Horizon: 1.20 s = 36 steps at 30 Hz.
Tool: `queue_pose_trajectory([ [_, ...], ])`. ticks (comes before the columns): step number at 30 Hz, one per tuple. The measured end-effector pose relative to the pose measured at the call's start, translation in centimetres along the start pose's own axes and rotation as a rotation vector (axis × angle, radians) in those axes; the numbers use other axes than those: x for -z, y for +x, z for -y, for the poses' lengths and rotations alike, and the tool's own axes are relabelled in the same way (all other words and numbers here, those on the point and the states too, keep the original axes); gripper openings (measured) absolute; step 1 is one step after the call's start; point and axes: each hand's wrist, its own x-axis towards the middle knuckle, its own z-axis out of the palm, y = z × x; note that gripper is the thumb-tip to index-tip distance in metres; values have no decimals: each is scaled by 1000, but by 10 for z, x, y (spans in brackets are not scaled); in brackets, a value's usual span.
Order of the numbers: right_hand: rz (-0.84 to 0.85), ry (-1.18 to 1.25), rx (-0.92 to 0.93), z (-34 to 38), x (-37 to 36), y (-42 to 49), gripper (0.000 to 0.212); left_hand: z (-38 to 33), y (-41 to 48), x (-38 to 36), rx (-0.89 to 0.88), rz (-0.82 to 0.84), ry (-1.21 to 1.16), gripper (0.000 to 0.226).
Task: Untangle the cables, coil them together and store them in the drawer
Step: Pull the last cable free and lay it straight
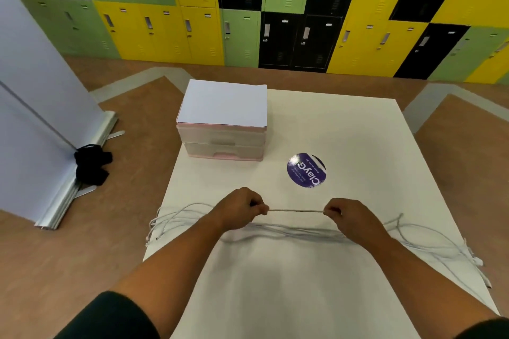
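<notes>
— Cables [296, 231]: where are they?
— Left hand [242, 208] and right hand [341, 212] each pinch a stretch pulled taut between them (likely to straighten it); the rest trails across the white table [344, 129].
— And around?
— Drawer unit [223, 146] beyond the hands, both drawers closed; coloured lockers [192, 30] behind.

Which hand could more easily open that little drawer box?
Probably the left hand: the drawer unit stands ahead of it on the left of the table; the right hand is farther off. Both pinch the cable.
</notes>
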Motion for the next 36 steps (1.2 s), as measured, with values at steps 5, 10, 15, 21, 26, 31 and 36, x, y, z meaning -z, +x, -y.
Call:
queue_pose_trajectory([
  [5, 81, 21, 10, 11, -13, 3, 15, 11, -8, 24, 11, -15, 231, 22],
  [10, 177, 38, 44, 17, -24, 3, 10, 33, -25, 55, 77, -74, 300, 27],
  [15, 228, -2, 151, 44, -42, 8, 11, 53, -37, 76, 104, -183, 483, 38],
  [21, 277, -89, 149, 51, -51, 10, 14, 72, -54, 108, 217, -300, 729, 69],
  [26, 249, -65, 167, 68, -62, 9, 16, 98, -56, 106, 258, -329, 793, 49],
  [31, 205, -129, 199, 73, -73, 7, 16, 120, -55, 84, 346, -291, 766, 29],
  [36, 170, -174, 204, 73, -81, 5, 15, 124, -55, 64, 370, -280, 682, 47],
])
